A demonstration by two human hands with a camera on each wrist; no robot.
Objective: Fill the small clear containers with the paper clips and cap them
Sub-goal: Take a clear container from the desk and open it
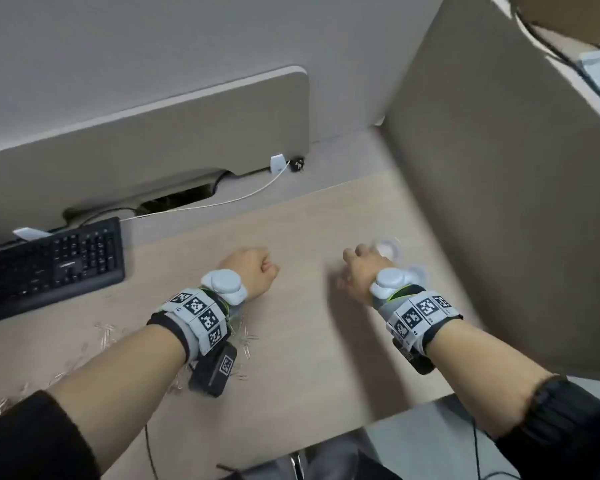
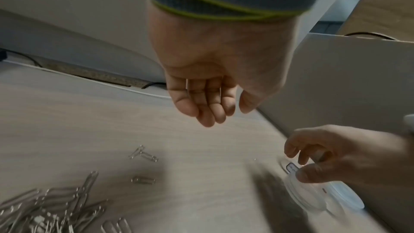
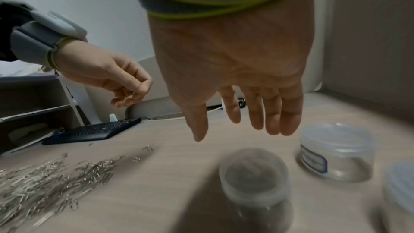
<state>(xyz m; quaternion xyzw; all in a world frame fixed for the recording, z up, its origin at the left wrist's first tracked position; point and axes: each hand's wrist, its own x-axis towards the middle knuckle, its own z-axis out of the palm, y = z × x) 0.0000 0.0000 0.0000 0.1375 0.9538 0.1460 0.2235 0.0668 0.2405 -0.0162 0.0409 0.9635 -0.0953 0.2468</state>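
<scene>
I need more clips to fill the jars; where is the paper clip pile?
The paper clips lie spread on the desk at the person's left, under the left forearm, near the black keyboard.

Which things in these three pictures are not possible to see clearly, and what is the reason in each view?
- Head view: small clear plastic containers are smeared by motion and half hidden behind the right hand.
- Right wrist view: contents of the nearest clear container are blurred, in shadow.
- Right wrist view: white label text is too small.
- Left wrist view: heap of silver metal paper clips is cut off by the edge.
</scene>
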